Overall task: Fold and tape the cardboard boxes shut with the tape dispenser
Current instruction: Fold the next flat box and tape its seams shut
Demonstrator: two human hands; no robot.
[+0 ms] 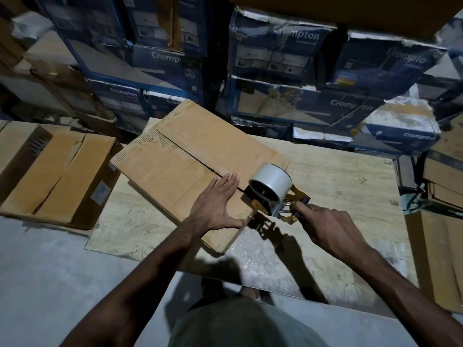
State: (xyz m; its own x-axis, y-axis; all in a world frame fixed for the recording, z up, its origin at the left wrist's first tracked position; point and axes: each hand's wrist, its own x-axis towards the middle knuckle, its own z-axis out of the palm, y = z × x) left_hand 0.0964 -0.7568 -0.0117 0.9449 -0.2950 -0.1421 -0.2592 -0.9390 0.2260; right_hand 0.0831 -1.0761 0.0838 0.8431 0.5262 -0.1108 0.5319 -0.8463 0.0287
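A brown cardboard box [185, 151] lies slantwise on a wooden board [333, 186], its two top flaps folded shut with a dark seam running between them. My left hand [215, 205] lies flat on the box near its close end, fingers straight beside the seam, thumb at the box's edge. My right hand [328, 227] grips the handle of the tape dispenser [271, 192], which carries a roll of clear tape. The dispenser's front sits at the near end of the seam, at the box's edge.
A second brown box [60, 174] with folded flaps lies to the left on the board's edge. Stacks of blue printed cartons [295, 71] rise behind the board. More cardboard [443, 221] lies at the right. Grey concrete floor [45, 271] spreads at the lower left.
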